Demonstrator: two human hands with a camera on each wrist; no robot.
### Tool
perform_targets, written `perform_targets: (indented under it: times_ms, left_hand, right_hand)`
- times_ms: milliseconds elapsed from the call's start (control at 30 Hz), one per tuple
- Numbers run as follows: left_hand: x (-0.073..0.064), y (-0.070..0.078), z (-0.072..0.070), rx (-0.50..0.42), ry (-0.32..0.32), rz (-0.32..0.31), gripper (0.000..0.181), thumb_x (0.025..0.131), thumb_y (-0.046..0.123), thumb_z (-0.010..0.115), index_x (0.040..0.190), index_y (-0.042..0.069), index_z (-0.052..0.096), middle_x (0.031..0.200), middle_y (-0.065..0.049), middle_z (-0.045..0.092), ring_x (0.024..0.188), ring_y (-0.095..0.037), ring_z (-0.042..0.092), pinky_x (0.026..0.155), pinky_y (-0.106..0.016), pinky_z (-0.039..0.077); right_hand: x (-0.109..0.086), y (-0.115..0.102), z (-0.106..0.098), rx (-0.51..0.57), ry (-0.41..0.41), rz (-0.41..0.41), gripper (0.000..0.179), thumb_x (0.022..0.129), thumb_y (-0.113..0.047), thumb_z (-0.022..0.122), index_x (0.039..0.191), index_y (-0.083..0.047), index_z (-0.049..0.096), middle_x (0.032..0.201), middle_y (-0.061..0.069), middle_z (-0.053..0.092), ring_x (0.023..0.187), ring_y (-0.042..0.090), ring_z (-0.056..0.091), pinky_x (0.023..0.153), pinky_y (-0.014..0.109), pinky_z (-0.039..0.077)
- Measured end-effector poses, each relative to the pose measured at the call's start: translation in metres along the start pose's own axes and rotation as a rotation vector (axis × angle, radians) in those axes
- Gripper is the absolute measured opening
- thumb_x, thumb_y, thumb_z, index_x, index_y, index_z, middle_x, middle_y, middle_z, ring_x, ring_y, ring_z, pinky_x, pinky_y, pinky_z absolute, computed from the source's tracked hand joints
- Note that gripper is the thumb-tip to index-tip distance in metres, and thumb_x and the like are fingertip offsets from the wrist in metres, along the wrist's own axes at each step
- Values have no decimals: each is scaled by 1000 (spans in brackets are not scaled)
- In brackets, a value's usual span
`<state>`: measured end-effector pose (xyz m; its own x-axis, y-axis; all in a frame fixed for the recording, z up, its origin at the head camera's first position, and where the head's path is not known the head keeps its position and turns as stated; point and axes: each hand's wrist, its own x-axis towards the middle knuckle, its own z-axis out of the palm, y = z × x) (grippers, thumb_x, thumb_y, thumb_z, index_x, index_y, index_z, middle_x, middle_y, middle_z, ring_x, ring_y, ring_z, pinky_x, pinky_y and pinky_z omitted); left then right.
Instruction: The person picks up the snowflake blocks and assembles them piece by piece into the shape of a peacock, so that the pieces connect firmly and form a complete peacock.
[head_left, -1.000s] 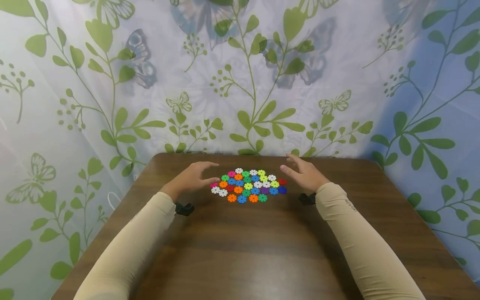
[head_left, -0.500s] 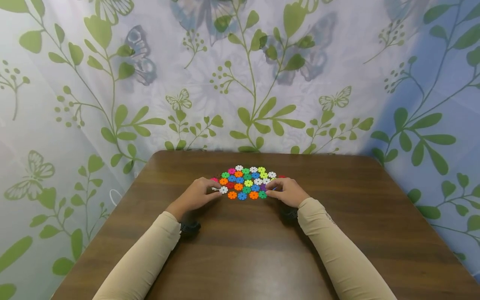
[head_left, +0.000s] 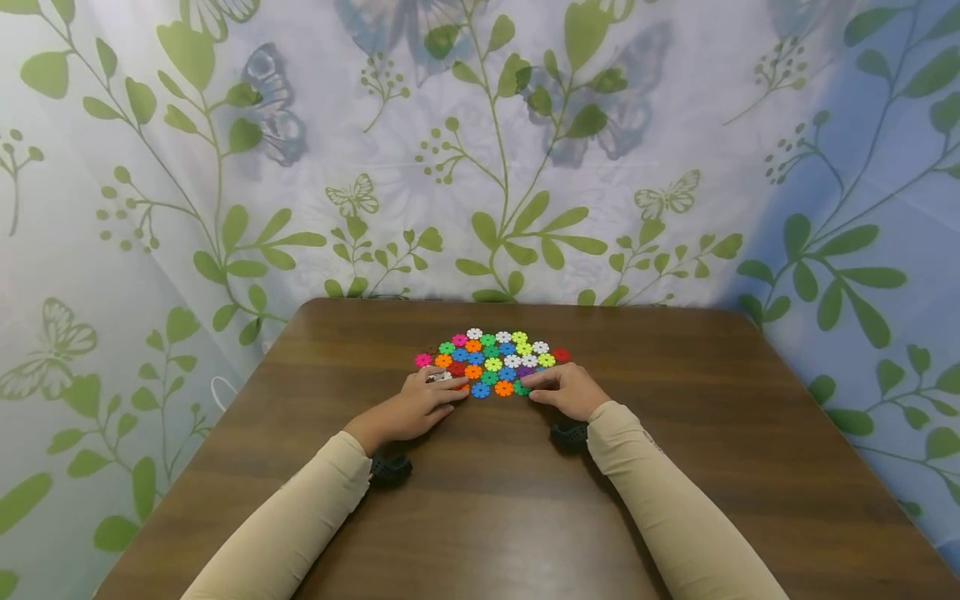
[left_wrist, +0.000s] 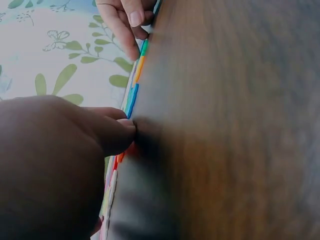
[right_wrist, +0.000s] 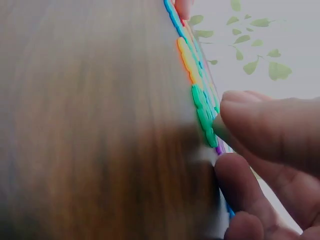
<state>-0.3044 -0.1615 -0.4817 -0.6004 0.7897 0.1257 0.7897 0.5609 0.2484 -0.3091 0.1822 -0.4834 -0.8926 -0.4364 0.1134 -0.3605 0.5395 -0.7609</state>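
Fingers [head_left: 454,384] of left hand [head_left: 408,410] now straightened over discs [head_left: 492,364], no grasp visible. Right hand [head_left: 572,390] beside green disc [right_wrist: 202,112], grasp impossible to tell. Handling apparently begun.

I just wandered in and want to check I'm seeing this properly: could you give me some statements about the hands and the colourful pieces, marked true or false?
1. Many colourful discs lie on a brown table. True.
2. The left hand and the right hand are clasped together. False: they are apart, with a blue disc visible between them.
3. Both sleeves are dark blue. False: both are beige.
4. The right wrist view shows a green disc close to the right hand. True.
5. The left hand is at the near left part of the discs. True.
6. The backdrop is plain. False: it is patterned with leaves and butterflies.
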Motion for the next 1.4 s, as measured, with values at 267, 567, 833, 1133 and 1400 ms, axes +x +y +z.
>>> perform_targets:
  times_ms: [267,567,833,1133,1400]
  left_hand:
    - [5,3,4,-15,173,51,28,101,6,72,128,5,76,139,-13,65,127,-41,49,102,-62,37]
    - [9,2,2,-91,237,-60,21,95,10,80,116,11,80,115,-2,71,109,-26,59,96,-53,45]
    - [14,1,1,-277,240,-197,30,93,9,83,123,12,78,107,2,66,86,-14,59,76,-31,55]
    - [14,1,4,-487,319,-244,15,90,16,86,105,16,84,98,10,76,87,-8,70,80,-31,59]
    - [35,17,8,-632,399,-343,12,91,15,85,102,10,83,91,5,77,84,-13,73,77,-31,60]
  right_hand:
    - [1,-2,5,-1,64,26,21,96,-9,80,117,-8,82,115,4,77,110,27,70,97,47,55]
    - [5,-4,11,-89,100,-7,16,94,-6,81,109,-9,81,108,3,75,93,22,69,87,44,58]
    - [8,1,12,-121,101,-36,21,94,-6,81,115,-8,80,117,7,73,90,20,67,85,43,58]
    - [7,0,10,-57,93,15,25,90,-10,86,114,-7,80,98,4,67,84,21,61,79,40,55]
    - [7,-4,13,64,218,64,23,92,-15,85,114,-7,82,82,1,72,68,21,66,65,32,53]
